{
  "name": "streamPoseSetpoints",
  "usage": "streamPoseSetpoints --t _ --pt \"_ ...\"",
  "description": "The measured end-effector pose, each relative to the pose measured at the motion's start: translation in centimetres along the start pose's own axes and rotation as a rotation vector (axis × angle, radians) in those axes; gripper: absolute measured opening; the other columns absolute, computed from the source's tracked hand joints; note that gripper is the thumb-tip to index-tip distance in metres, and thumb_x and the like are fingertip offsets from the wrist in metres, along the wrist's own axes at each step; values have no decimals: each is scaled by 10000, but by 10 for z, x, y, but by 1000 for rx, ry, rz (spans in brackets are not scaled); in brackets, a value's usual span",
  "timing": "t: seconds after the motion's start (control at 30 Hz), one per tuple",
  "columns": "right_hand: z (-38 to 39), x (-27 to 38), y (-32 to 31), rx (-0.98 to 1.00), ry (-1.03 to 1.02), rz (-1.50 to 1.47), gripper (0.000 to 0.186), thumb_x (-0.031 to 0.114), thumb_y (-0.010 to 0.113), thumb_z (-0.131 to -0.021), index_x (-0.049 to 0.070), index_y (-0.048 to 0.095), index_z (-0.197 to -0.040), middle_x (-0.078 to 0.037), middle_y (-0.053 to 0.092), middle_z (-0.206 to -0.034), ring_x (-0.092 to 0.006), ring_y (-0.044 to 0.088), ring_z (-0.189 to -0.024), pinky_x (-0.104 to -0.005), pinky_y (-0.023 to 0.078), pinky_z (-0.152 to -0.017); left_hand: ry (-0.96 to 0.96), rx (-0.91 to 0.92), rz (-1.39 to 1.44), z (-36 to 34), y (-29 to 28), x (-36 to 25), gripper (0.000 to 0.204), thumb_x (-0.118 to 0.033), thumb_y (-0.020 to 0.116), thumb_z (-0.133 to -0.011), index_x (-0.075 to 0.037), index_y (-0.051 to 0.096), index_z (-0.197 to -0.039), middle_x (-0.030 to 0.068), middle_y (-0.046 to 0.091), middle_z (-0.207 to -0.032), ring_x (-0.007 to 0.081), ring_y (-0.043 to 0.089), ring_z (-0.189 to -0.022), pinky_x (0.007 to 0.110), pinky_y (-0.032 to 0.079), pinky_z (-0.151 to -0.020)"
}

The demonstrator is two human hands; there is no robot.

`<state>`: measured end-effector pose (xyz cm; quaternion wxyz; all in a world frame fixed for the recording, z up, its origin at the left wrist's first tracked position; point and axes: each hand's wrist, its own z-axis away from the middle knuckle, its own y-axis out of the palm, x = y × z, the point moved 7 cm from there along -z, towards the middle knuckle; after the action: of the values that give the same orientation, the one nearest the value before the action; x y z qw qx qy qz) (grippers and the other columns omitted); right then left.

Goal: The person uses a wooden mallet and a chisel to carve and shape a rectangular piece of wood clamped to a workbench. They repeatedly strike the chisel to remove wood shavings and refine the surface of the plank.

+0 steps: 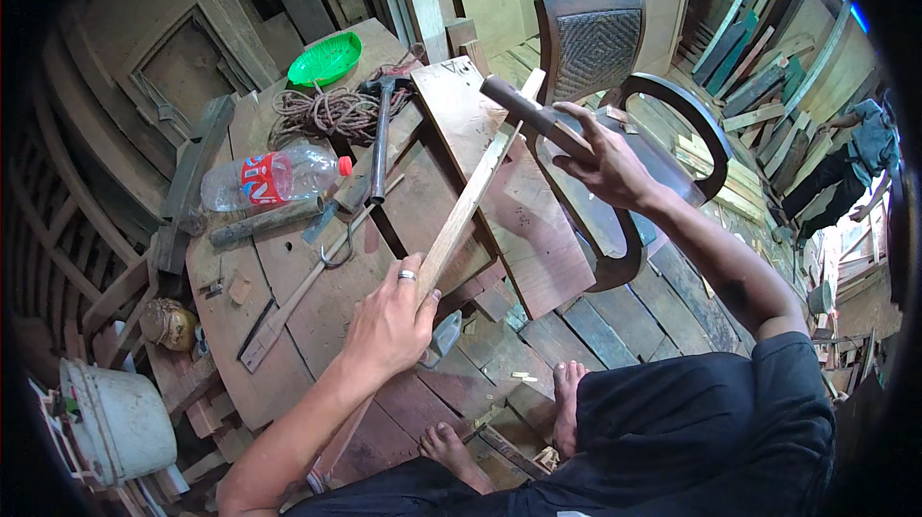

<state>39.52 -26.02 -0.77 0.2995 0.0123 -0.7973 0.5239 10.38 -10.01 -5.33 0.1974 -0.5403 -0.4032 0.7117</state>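
Note:
My left hand (389,320), with a ring on one finger, is closed round a long pale wooden strip (471,191). The strip slants up and away to the right, over a wide board (547,258). In my right hand (615,162) is a short dark brown rod-like piece (523,104), held between thumb and fingers by the strip's far end. Its exact kind is unclear. A hammer (382,123) lies on the worktable (288,320), left of the strip. Closer to my left hand rest a flat wooden stick (279,325) and a curved metal hook (338,246).
A plastic bottle (279,179), coiled rope (331,114) and green basket (325,60) occupy the table's far left. Beyond my right hand stands a dark armchair (591,37). A white bucket (115,421) is at lower left. Another person (845,162) is at far right, near stacked timber.

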Motion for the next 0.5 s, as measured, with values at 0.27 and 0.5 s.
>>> streamPoseSetpoints --t 0.27,0.5 --pt "-2 -30 -1 132 430 -360 501 359 572 -1092 88 503 -1507 -44 624 -835 -102 589 -645 -293 505 -568 18 -4 -26 -3 -1 -2 530 -236 605 -1021 22 437 -1453 340 606 -1322 568 636 -1107 615 516 -944" --pt "2 -38 11 166 489 -620 325 430 441 -1143 133 519 -1036 72 413 -735 -39 343 -547 -235 300 -455 24 -6 -17 -1 0 -1 540 -222 614 -1016 30 435 -1460 340 592 -1347 566 630 -1123 612 514 -951"
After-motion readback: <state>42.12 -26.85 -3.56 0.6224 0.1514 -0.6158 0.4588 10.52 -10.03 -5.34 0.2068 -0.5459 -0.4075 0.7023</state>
